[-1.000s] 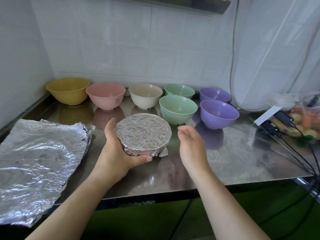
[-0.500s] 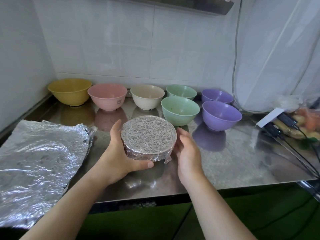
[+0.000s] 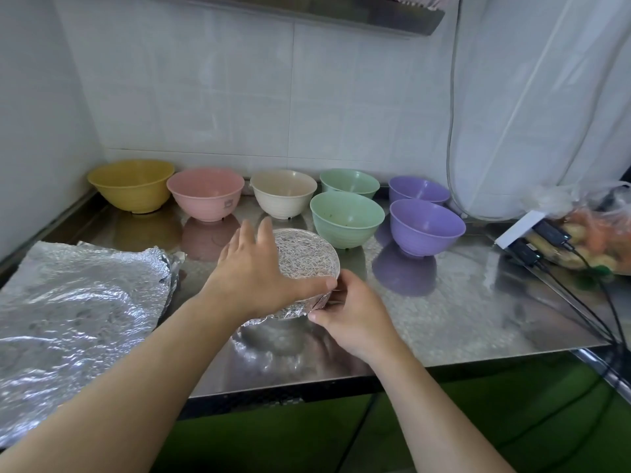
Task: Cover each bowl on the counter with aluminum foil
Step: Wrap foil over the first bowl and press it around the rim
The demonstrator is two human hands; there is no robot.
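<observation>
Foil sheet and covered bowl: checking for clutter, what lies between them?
Only bare steel counter between the foil sheet and the covered bowl, in the head view.

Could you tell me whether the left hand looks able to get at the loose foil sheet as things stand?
Probably yes: the left hand lies flat on the foil-covered bowl, and the foil sheet lies just beside it on the counter, nothing between.

A steel counter [image 3: 444, 302] is carrying seven open bowls near the wall: yellow bowl [image 3: 131, 186], pink bowl [image 3: 206, 193], cream bowl [image 3: 283, 193], two green bowls [image 3: 346, 218] and two purple bowls [image 3: 426, 227]. A foil-covered bowl [image 3: 304, 257] is sitting in front of them. A crumpled foil sheet [image 3: 75, 312] is lying at the left; a bag [image 3: 597, 230] is resting at the right.
</observation>
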